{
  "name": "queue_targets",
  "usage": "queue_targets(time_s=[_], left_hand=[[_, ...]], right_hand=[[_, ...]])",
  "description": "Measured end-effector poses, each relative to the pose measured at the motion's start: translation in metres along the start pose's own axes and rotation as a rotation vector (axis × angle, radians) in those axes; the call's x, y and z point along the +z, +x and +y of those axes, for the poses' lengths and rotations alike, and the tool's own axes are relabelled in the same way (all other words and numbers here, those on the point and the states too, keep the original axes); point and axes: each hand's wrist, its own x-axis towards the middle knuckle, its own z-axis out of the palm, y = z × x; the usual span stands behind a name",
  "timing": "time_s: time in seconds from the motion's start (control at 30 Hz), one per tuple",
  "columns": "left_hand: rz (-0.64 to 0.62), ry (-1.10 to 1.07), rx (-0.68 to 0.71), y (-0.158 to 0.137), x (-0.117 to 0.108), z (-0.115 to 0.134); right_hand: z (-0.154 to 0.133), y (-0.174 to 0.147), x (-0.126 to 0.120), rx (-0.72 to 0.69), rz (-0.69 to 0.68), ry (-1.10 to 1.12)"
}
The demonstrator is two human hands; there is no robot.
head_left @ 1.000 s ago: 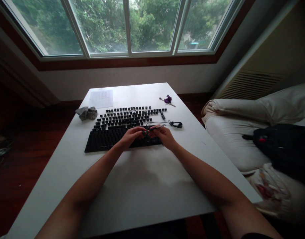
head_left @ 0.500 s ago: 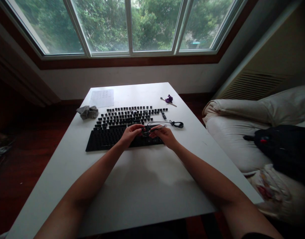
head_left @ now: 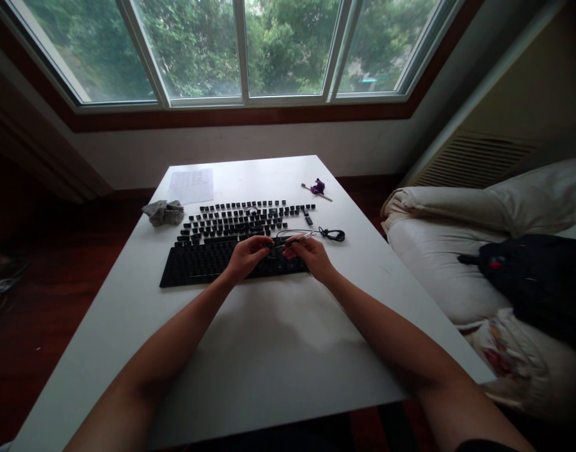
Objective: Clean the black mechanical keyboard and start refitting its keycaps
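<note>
A black keyboard (head_left: 179,266) with its keycaps off lies on the white table, partly hidden by my hands. Over its right half my left hand (head_left: 245,257) is closed in a pinch on a small dark piece, too small to name surely. Close beside it, my right hand (head_left: 312,256) grips a slim silvery tool (head_left: 307,235) whose back end slants up to the right. Its kind is not clear, as fingers cover much of it. Loose black keycaps (head_left: 229,221) stand in rows just beyond the keyboard.
A coiled black cable (head_left: 333,235) lies right of the keyboard. Farther back are a brush with purple cloth (head_left: 317,186) and a paper sheet (head_left: 191,185). A grey rag (head_left: 164,213) sits at the left table edge. A sofa (head_left: 424,263) stands to the right.
My hands stay over the same part of the keyboard. The tool in my right hand has tilted slightly, its back end a little higher. The view has shifted a touch.
</note>
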Motion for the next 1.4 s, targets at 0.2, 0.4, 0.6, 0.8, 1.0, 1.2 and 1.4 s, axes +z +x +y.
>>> queue_targets(time_s=[0.2, 0.4, 0.6, 0.8, 1.0, 1.2, 1.4], left_hand=[[0.071, 0.329, 0.056, 0.009, -0.006, -0.003], [0.095, 0.534, 0.115, 0.04, -0.008, -0.011], [0.019, 0.731, 0.205, 0.073, 0.0, -0.016], [-0.091, 0.882, 0.236, 0.09, 0.013, -0.02], [-0.122, 1.009, 0.229, 0.096, 0.018, -0.032], [-0.114, 0.966, 0.219, 0.101, 0.02, -0.043], [-0.13, 0.96, 0.215, 0.103, 0.022, -0.045]], right_hand=[[0.004, 0.002, -0.012, 0.133, -0.044, -0.016], [0.009, 0.004, -0.026, 0.291, -0.147, 0.03], [-0.003, 0.004, -0.031, 0.437, -0.283, 0.021], [-0.014, 0.007, -0.042, 0.479, -0.383, -0.088], [-0.014, 0.008, -0.047, 0.466, -0.391, -0.092], [-0.014, 0.007, -0.046, 0.452, -0.358, -0.085], [-0.012, 0.008, -0.047, 0.45, -0.36, -0.086]])
